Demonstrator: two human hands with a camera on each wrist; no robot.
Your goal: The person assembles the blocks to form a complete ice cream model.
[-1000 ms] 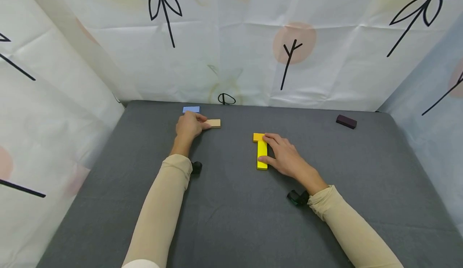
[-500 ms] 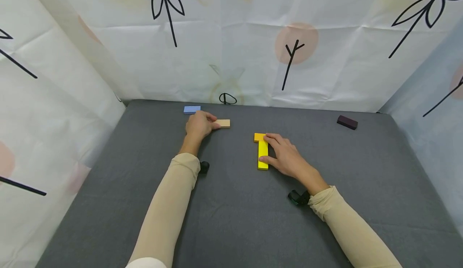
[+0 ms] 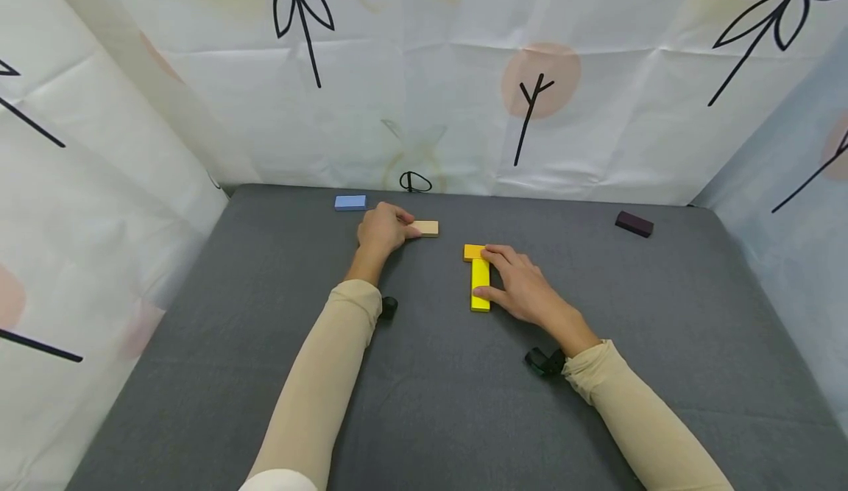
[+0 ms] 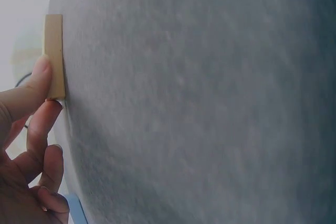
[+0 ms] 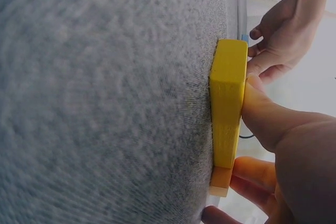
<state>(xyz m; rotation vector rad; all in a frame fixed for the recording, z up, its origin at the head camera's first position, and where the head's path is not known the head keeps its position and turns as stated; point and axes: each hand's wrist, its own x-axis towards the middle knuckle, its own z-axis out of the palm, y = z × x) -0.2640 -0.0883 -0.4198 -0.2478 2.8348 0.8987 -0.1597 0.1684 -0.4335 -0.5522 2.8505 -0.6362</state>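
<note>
A person's left hand pinches one end of a tan wooden block near the back of the grey felt-covered desk, fingers clamped on its end. The right hand rests against a yellow block at mid-desk, thumb and fingers closed round its long side, an orange block butting its far end. A blue block lies by the back edge, a dark purple block at the far right corner. Open felt spreads toward the near edge. No lettering shows on any block.
</note>
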